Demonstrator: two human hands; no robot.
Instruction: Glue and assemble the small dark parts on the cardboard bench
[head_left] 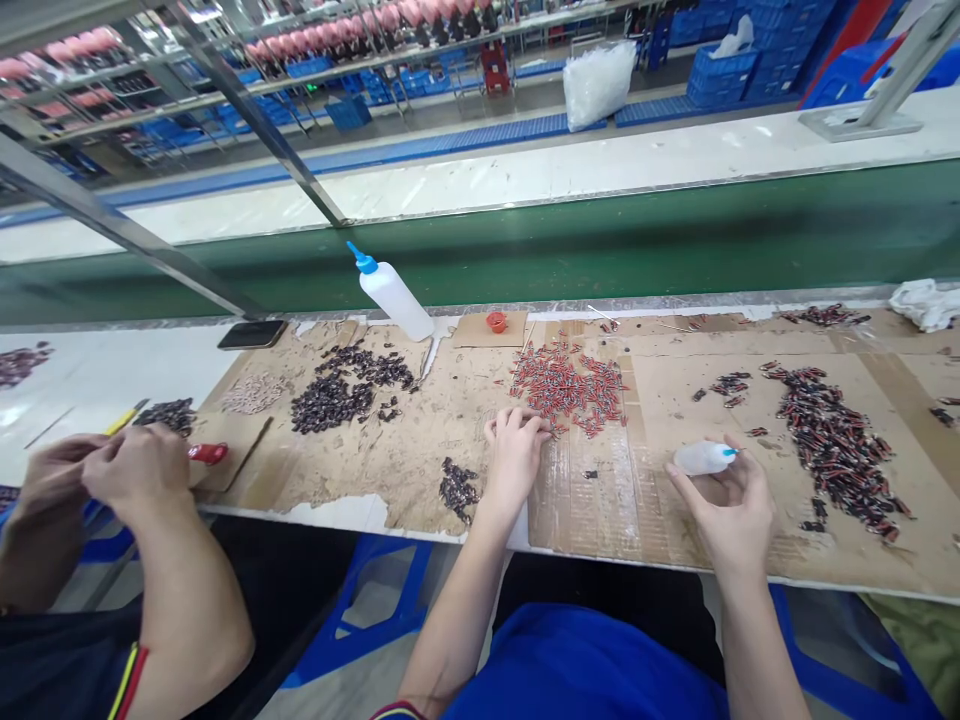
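Note:
In my right hand point(739, 515) is a small white squeeze bottle point(699, 459) with a thin blue tip, held tilted above the cardboard between thumb and fingers. My left hand point(514, 445) rests at the left front edge of a pile of small red-and-black parts point(570, 388). Its fingers are bent together and touch the edge of the pile; what they pinch, if anything, is hidden. A single dark part point(591, 474) lies on the cardboard between my hands. Right of the bottle spreads a pile of red parts with black ends point(832, 440).
Piles of dark parts point(330, 400) lie left of my hands, and a smaller dark heap point(457, 488) near the front edge. A large white bottle point(395, 298) and red cap point(496, 321) stand behind. At left, a co-worker's hands point(139, 465) are near a red object point(208, 453).

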